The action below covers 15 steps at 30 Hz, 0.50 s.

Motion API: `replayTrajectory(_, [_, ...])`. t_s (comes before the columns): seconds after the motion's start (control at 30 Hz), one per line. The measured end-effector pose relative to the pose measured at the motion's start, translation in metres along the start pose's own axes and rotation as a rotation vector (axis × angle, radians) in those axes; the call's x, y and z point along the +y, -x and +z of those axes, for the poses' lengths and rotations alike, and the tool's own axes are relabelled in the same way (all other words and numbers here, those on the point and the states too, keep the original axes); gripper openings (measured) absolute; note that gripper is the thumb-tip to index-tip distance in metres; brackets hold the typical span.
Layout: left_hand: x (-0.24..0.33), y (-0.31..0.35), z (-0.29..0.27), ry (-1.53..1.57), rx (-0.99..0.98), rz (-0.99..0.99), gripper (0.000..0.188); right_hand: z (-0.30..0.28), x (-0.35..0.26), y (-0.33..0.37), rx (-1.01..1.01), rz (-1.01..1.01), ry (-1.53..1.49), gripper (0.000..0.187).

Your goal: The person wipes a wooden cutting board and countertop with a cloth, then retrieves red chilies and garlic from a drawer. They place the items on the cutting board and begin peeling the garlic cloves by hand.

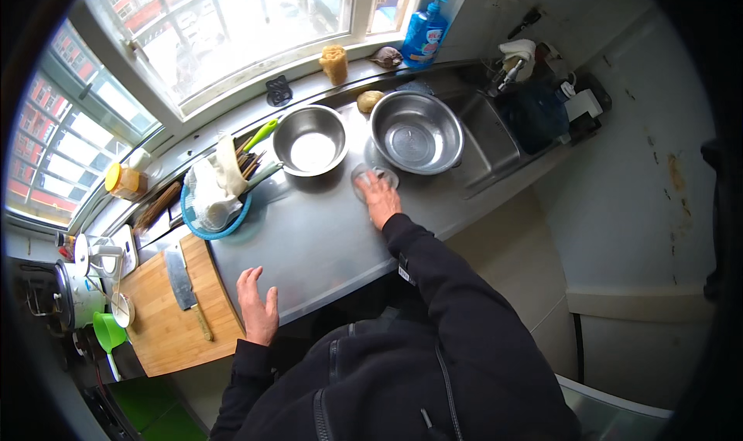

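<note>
Head view: our right hand [380, 198] rested on a greyish disc [391, 179] between the counter [313, 232] edges, hold unclear; we were apparently grasping, next needing firmer pinching. Our left hand [259, 309] hung uncurled, holding nothing.

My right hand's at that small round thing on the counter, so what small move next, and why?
I'd probably settle the right hand into a secure hold on the small round item: the hand lies over it, and the metal basin close by could get bumped.
</note>
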<state>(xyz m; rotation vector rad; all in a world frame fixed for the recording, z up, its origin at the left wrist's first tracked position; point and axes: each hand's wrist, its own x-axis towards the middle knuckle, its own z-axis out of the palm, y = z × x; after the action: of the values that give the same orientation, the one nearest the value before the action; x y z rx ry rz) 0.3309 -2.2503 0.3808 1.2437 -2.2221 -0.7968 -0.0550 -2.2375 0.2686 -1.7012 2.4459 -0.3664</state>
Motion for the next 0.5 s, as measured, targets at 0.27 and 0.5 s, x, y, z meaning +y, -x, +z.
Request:
replayTrajectory(0.27, [0.092, -0.081, 0.123, 0.365, -0.277, -0.255, 0.046, -0.019, 0.093, 0.051, -0.075, -0.437, -0.115, 0.055])
replayTrajectory(0.5, [0.164, -0.166, 0.237, 0.863, -0.367, -0.673, 0.067, -0.094, 0.306, 0.129, -0.064, -0.181, -0.049, 0.061])
